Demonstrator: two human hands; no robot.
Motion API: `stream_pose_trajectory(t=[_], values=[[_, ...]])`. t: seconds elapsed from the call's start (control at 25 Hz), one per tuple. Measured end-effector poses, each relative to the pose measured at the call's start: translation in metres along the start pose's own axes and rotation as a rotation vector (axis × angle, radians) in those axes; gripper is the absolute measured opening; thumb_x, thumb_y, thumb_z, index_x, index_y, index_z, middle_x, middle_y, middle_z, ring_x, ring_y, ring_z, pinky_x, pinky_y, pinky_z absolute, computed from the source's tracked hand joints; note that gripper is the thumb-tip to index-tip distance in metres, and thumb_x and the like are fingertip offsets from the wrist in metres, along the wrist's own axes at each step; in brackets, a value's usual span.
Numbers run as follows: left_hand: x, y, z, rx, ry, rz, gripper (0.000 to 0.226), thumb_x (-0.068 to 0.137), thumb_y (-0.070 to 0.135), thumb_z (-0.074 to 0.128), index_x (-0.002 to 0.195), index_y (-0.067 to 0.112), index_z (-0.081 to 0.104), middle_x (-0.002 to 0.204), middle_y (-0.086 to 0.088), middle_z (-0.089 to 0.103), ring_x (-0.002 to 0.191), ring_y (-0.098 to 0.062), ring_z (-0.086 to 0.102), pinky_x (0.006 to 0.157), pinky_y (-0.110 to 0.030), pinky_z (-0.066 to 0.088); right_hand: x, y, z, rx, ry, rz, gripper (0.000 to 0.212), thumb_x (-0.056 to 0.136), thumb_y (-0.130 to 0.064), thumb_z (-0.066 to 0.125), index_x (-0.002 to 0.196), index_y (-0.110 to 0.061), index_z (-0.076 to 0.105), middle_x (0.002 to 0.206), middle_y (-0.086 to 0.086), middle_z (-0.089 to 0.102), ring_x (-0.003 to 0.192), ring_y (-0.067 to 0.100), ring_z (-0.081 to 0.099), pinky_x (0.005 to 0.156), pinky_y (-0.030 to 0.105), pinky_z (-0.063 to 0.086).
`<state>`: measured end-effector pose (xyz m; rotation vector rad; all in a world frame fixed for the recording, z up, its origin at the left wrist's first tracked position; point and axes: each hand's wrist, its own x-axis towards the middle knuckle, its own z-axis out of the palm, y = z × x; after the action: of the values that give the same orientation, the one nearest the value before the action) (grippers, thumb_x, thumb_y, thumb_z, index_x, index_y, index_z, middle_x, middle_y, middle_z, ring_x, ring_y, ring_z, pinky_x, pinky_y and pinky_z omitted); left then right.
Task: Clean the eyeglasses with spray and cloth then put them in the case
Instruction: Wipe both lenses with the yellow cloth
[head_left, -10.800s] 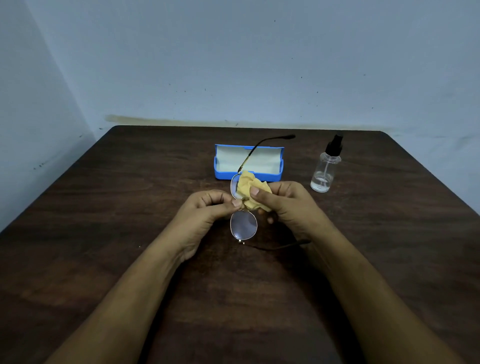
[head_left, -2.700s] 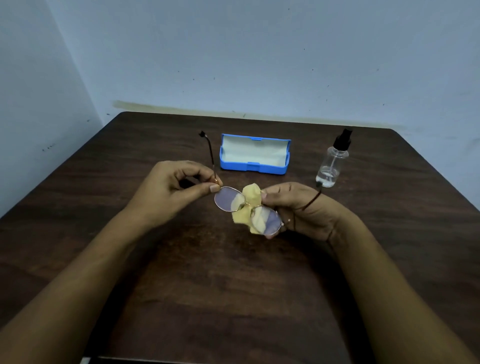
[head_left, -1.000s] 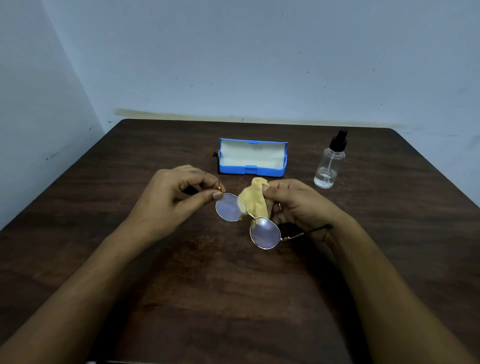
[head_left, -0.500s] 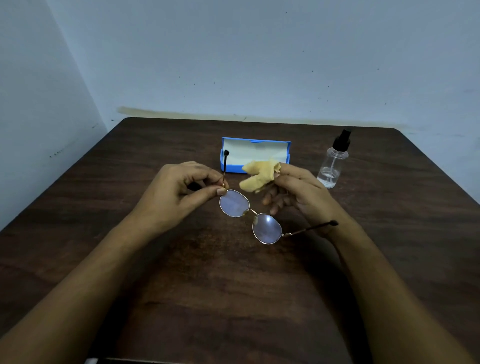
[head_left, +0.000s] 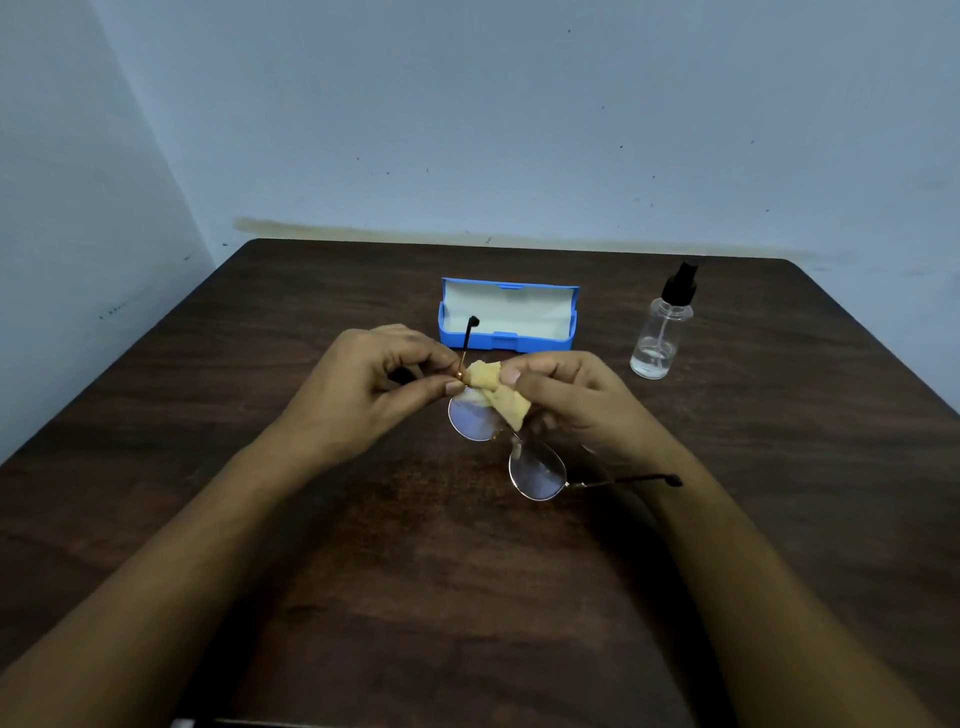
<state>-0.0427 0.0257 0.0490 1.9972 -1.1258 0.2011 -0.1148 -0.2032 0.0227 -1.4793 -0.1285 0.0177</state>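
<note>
Wiping step: L hand (head_left: 374, 384) pinches eyeglasses (head_left: 537, 470) at hinge, R hand (head_left: 571, 405) pinches cloth (head_left: 501, 400) onto one lens. Next prob. calls for folding temples, then into case (head_left: 506, 317) nr table's (head_left: 311, 519) far edge.

Eyeglasses (head_left: 537, 470): thin gold-toned wire frame and black temple tips noted; a violet-blue sheen is seen on the lenses, possibly only reflection. Cleaning cloth (head_left: 501, 399): plain mustard yellow. Eyeglass case (head_left: 519, 343): bright blue shell, off-white lining recorded. Spray bottle (head_left: 658, 338): clear body, black pump. Table (head_left: 467, 597): dark brown wood grain. Wall (head_left: 519, 130): pale blue-grey, dark-specked.
</note>
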Motion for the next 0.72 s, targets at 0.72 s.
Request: stream_pose_trajectory(t=[0.72], values=[[0.000, 0.007, 0.007, 0.023, -0.029, 0.056, 0.011, 0.090, 0.020, 0.077, 0.100, 0.017, 0.080, 0.093, 0.012, 0.073, 0.090, -0.014, 0.069, 0.070, -0.035, 0.058, -0.009, -0.001, 0.008, -0.165, -0.059, 0.107, 0.038, 0.091, -0.035, 0.074, 0.079, 0.000, 0.070, 0.068, 0.019, 0.057, 0.056, 0.019, 0.044, 0.053, 0.034, 0.031]])
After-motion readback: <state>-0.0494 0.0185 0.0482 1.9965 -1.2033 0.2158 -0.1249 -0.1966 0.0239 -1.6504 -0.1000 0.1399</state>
